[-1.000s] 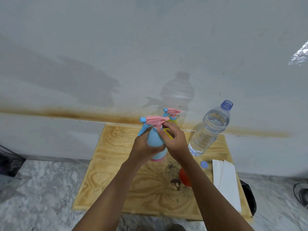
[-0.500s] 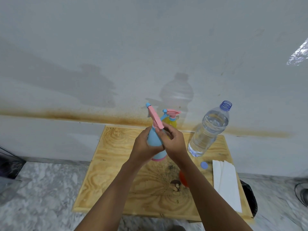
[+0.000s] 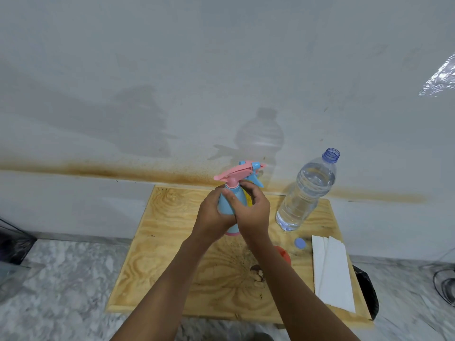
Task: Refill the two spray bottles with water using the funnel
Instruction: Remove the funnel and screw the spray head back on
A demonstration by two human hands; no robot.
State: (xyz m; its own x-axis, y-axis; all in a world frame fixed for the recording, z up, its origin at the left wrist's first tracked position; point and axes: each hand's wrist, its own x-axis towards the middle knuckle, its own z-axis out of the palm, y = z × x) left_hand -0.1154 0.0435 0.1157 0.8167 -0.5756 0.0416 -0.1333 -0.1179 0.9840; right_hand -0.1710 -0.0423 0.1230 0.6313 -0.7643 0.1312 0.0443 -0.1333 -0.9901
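Grip of left hand (image 3: 213, 216) on blue bottle (image 3: 227, 206), pink head (image 3: 234, 173) now rightward.

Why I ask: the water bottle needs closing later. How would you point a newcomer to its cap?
Find the wooden board against the wall; the open water bottle stands at its right rear. Just in front of the bottle's base, beside the white paper, lies the cap: a small blue disc, flat and loose, unlike the orange funnel left of it.

Water bottle (image 3: 305, 195) on board (image 3: 160, 242), right of spray bottle (image 3: 237, 194), cap (image 3: 300, 243) before it
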